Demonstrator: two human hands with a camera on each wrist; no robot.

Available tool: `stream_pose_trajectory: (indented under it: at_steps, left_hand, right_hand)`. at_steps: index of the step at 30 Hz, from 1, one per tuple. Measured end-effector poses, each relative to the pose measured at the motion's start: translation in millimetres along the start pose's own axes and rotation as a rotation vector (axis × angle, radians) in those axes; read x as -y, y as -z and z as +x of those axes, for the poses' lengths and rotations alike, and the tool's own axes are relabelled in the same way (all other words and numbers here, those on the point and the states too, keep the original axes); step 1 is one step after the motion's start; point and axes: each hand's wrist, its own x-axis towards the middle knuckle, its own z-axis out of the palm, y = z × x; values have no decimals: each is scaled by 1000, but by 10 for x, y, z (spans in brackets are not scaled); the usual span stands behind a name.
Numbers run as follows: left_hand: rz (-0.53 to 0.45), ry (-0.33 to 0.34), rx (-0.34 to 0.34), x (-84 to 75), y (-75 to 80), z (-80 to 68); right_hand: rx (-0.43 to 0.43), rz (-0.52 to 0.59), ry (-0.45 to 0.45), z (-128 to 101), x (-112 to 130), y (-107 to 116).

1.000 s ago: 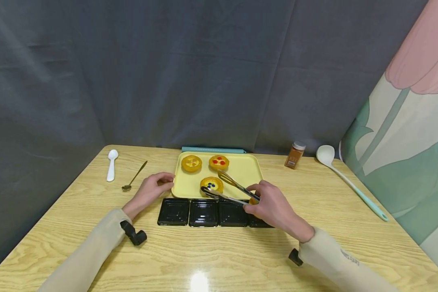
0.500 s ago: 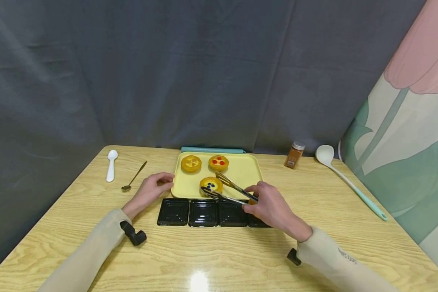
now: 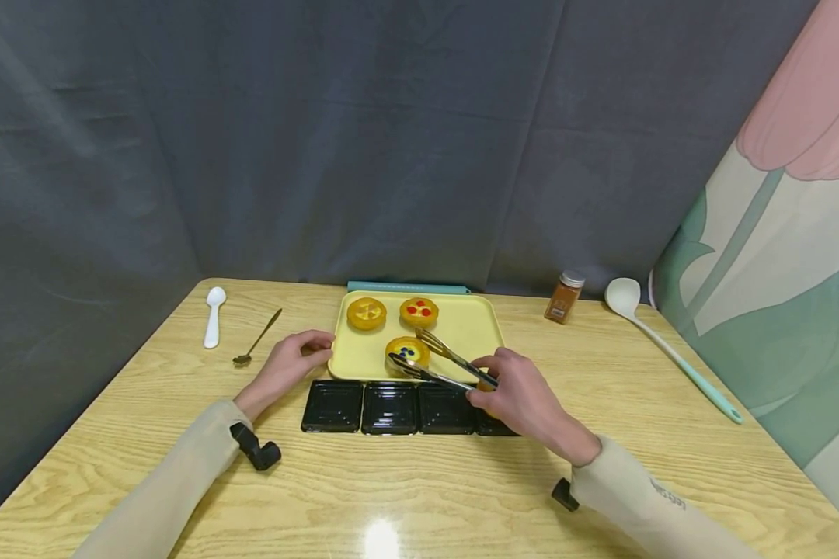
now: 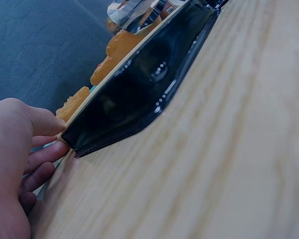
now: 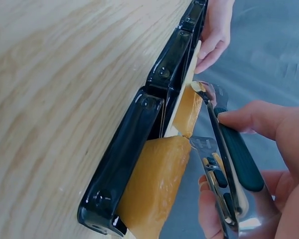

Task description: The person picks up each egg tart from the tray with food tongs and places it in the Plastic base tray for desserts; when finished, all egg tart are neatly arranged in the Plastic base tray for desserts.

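Note:
My right hand (image 3: 524, 388) grips a pair of metal tongs (image 3: 454, 359) with dark grips. The tongs' tips stand spread on either side of a tart with blueberries (image 3: 407, 351) near the front of the yellow tray (image 3: 461, 326). A tart with red pieces (image 3: 419, 312) and one with pale yellow pieces (image 3: 367, 314) sit at the tray's back. My left hand (image 3: 297, 361) pinches the tray's left rim between thumb and fingers. Another tart (image 5: 154, 184) sits in the rightmost black container (image 5: 124, 154), mostly hidden by my right hand in the head view.
Several square black containers (image 3: 390, 407) stand in a row before the tray. A white spoon (image 3: 213, 318) and a thin bronze spoon (image 3: 259, 338) lie left. To the right are a spice jar (image 3: 564, 297) and a long ladle (image 3: 671, 349). A teal strip (image 3: 409, 287) lies behind the tray.
The tongs shift slightly left, then slightly back to the right, and the blueberry tart moves a little right with them. My left hand stays in place on the tray's rim.

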Motion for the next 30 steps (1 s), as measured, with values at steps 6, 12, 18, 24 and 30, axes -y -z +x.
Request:
stream_pose_trajectory:
  at_steps: [6,12,18,24,30]
  left_hand:
    - [-2,2,-4,8,2,1]
    - [-2,4,0,2,2,-5]
    - [-3,6,-2,-15,2,-8]
    - [0,7,1,-23,0,-5]
    - [4,-1,-5,-26,-8,-4]
  right_hand:
    - [-34,19,20,-28,-23,47]
    - [-46,21,27,-110,-39,137]
    - [-67,20,50,-239,-62,220]
    - [-72,34,56,-378,-88,275]
    - [-72,28,40,-504,-90,332]
